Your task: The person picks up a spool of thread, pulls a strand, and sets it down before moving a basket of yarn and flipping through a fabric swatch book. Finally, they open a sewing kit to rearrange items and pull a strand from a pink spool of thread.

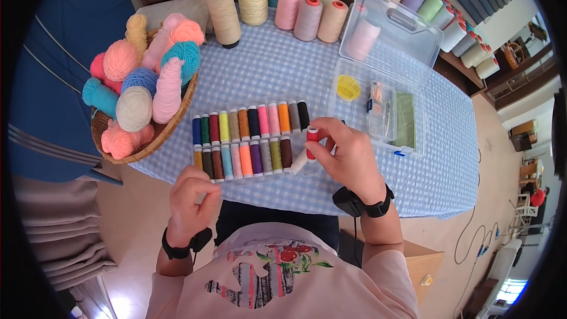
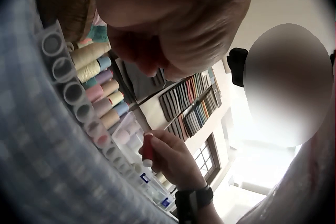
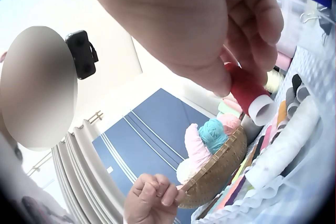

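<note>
My right hand (image 1: 345, 153) pinches a red thread spool (image 1: 312, 145) with white ends between thumb and fingers, upright over the right end of a clear plastic tray (image 3: 231, 212). Two rows of thread spools in many colours fill most of the tray. Below the red spool, a white thread spool (image 1: 299, 162) lies tilted at the end of the front row. My left hand (image 1: 192, 198) hovers by the tray's front left corner, its fingers loosely curled and holding nothing. In the left wrist view the red spool (image 2: 148, 150) shows in the right hand's fingers.
A wicker basket (image 1: 177, 119) of yarn balls stands at the left. Right of the tray, an open clear box (image 1: 338, 106) holds a yellow disc, a small case and green cloth (image 1: 404, 121). Large thread cones (image 1: 310, 19) line the back of the checked tablecloth (image 1: 449, 124).
</note>
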Demonstrator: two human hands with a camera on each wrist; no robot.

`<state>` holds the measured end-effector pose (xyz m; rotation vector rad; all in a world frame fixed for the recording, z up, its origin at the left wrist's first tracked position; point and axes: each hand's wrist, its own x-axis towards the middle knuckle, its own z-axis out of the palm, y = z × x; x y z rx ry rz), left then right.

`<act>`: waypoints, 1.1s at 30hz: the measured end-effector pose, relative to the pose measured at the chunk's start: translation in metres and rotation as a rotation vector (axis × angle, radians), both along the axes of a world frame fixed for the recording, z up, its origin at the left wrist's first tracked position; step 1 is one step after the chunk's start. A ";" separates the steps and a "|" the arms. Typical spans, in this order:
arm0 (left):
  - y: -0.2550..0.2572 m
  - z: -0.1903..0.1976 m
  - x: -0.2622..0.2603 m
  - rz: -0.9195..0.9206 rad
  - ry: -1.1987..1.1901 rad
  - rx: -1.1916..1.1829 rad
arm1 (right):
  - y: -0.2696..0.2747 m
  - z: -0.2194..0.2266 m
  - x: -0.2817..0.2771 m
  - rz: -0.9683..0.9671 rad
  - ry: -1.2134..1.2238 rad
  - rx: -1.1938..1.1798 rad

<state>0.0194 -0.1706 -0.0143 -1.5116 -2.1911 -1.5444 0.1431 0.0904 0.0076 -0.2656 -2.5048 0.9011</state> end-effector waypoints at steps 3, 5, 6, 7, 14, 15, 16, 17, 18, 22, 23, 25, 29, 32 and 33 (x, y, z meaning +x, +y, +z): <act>-0.010 -0.003 -0.002 0.073 -0.024 -0.059 | -0.001 0.004 0.000 -0.077 -0.029 -0.008; -0.005 -0.002 -0.002 -0.040 0.049 -0.211 | -0.002 0.005 -0.001 -0.081 -0.056 -0.007; -0.001 -0.002 -0.002 -0.099 0.087 -0.284 | -0.002 0.005 -0.001 -0.089 -0.077 -0.002; 0.008 0.000 0.000 -0.100 0.085 -0.283 | -0.002 0.004 -0.001 -0.090 -0.079 -0.001; 0.089 0.016 0.017 -0.261 0.170 -0.320 | 0.001 -0.006 -0.001 -0.008 -0.198 0.003; 0.096 0.014 0.017 -0.221 0.190 -0.341 | 0.002 -0.007 -0.001 -0.010 -0.203 -0.034; 0.101 0.009 0.017 -0.223 0.192 -0.338 | 0.003 -0.006 -0.001 -0.013 -0.201 -0.031; 0.105 0.003 0.016 -0.224 0.193 -0.372 | 0.003 -0.006 -0.001 -0.014 -0.195 -0.024; 0.109 0.000 0.016 -0.225 0.193 -0.408 | 0.003 -0.007 -0.001 -0.015 -0.189 -0.018; 0.107 -0.002 0.017 -0.213 0.204 -0.408 | -0.001 -0.005 0.000 -0.053 -0.153 0.003; 0.106 0.000 0.017 -0.175 0.210 -0.416 | 0.000 -0.005 0.000 -0.052 -0.136 0.043; 0.101 0.005 0.014 -0.135 0.220 -0.426 | 0.001 -0.006 0.000 -0.051 -0.115 0.081; 0.084 0.011 0.002 -0.035 -0.052 -0.410 | 0.000 -0.007 0.000 -0.033 -0.159 0.078; 0.074 0.011 -0.001 -0.062 -0.337 -0.357 | 0.000 -0.008 -0.002 -0.003 -0.198 0.104; 0.071 0.006 -0.001 -0.113 -0.518 -0.276 | -0.001 -0.009 -0.003 0.009 -0.195 0.131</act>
